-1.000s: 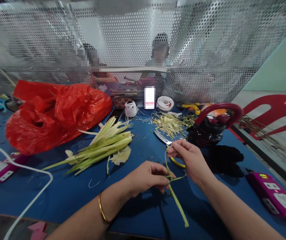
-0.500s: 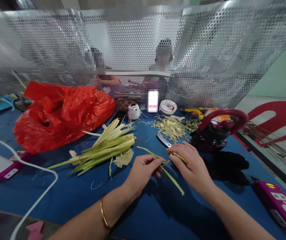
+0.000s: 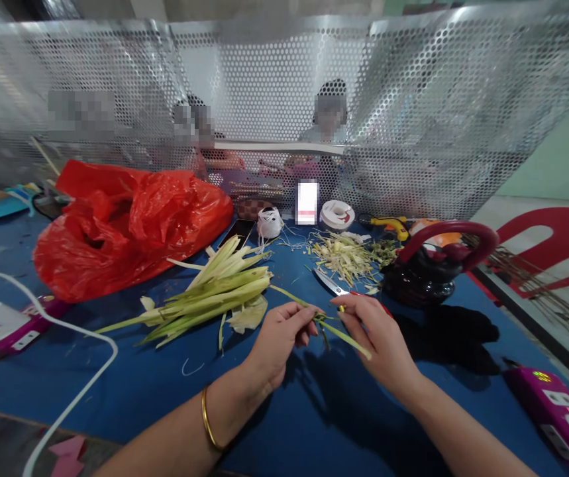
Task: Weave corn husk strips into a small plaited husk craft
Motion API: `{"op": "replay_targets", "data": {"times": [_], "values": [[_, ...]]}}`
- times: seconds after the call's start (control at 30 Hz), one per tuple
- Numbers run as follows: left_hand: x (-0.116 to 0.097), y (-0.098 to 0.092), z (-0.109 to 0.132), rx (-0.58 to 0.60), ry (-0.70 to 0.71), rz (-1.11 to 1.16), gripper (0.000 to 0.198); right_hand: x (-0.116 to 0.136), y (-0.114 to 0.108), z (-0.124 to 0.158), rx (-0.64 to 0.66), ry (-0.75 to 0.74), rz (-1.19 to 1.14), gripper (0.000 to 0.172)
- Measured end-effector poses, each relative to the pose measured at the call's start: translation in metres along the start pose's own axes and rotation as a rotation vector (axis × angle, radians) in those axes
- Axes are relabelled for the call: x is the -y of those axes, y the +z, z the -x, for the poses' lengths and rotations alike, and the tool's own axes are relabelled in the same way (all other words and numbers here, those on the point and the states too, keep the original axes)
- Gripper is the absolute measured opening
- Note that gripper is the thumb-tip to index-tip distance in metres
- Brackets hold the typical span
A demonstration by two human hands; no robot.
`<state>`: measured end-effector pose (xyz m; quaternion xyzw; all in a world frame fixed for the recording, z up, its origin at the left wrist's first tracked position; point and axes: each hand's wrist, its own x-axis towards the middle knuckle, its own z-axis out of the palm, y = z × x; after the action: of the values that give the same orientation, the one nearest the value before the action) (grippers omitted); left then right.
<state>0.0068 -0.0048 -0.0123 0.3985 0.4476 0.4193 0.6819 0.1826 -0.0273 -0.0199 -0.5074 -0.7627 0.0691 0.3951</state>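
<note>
My left hand (image 3: 284, 334) is closed, pinching a narrow green leaf strip (image 3: 346, 336) with a small knotted part near the fingertips. One end of the strip points up and left, the other down and right. Just to the right, my right hand (image 3: 376, 334) is closed round a thin yellow thing (image 3: 342, 308), mostly hidden in the fingers; its kind I cannot make out. Beyond that hand lie scissors (image 3: 330, 282) with blades showing and red handles partly covered. Left of my hands rests a bundle of pale green leaf strips (image 3: 214, 295).
A red plastic bag (image 3: 135, 228) fills the table's left. Behind are white string (image 3: 269, 223), a ribbon spool (image 3: 337, 214), a lit phone (image 3: 307, 202) and plant scraps (image 3: 346, 257). A black pot-like object with a maroon handle (image 3: 423, 271) stands right. People sit behind the perforated panel (image 3: 264, 73).
The strip's lower right end has swung up towards my right hand. My right hand has turned, so less of the yellow thing shows and the scissors' red handles appear.
</note>
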Motion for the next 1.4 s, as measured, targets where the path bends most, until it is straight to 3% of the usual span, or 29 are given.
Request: {"op": "replay_targets", "data": {"times": [0.1, 0.2, 0.27, 0.33, 0.4, 0.47, 0.57, 0.67, 0.77, 0.97, 1.4], "values": [[-0.002, 0.0, 0.0, -0.049, -0.009, 0.042, 0.022, 0.002, -0.003, 0.0, -0.164, -0.001, 0.09, 0.015], [-0.002, 0.002, 0.0, -0.107, -0.018, 0.087, 0.026, 0.008, -0.008, 0.008, -0.478, 0.028, 0.069, 0.017], [-0.001, 0.004, 0.0, -0.13, -0.005, 0.121, 0.028, 0.016, -0.008, 0.014, -0.544, -0.048, -0.018, 0.02], [0.002, 0.006, 0.0, -0.139, 0.033, 0.153, 0.03, 0.024, -0.001, 0.018, -0.331, -0.083, -0.126, 0.019], [0.005, 0.009, 0.001, -0.138, 0.081, 0.179, 0.028, 0.031, 0.011, 0.018, -0.043, 0.123, -0.259, 0.009], [0.009, 0.012, 0.002, -0.128, 0.112, 0.187, 0.026, 0.036, 0.025, 0.016, 0.121, 0.4, -0.496, 0.015], [0.015, 0.016, 0.005, -0.096, 0.094, 0.148, 0.026, 0.039, 0.04, 0.013, 0.169, 0.684, -0.793, 0.032], [0.02, 0.019, 0.007, -0.053, 0.049, 0.114, 0.03, 0.04, 0.043, 0.013, 0.11, 0.806, -0.923, 0.039], [0.018, 0.018, 0.007, -0.054, 0.035, 0.133, 0.031, 0.041, 0.038, 0.014, 0.127, 0.797, -0.972, 0.043], [0.009, 0.014, 0.004, -0.108, 0.091, 0.163, 0.021, 0.041, 0.032, 0.019, 0.258, 0.579, -0.773, 0.038], [0.005, 0.009, 0.0, -0.115, 0.063, 0.068, 0.019, 0.042, 0.026, 0.022, 0.405, 0.514, -0.828, 0.036]]}}
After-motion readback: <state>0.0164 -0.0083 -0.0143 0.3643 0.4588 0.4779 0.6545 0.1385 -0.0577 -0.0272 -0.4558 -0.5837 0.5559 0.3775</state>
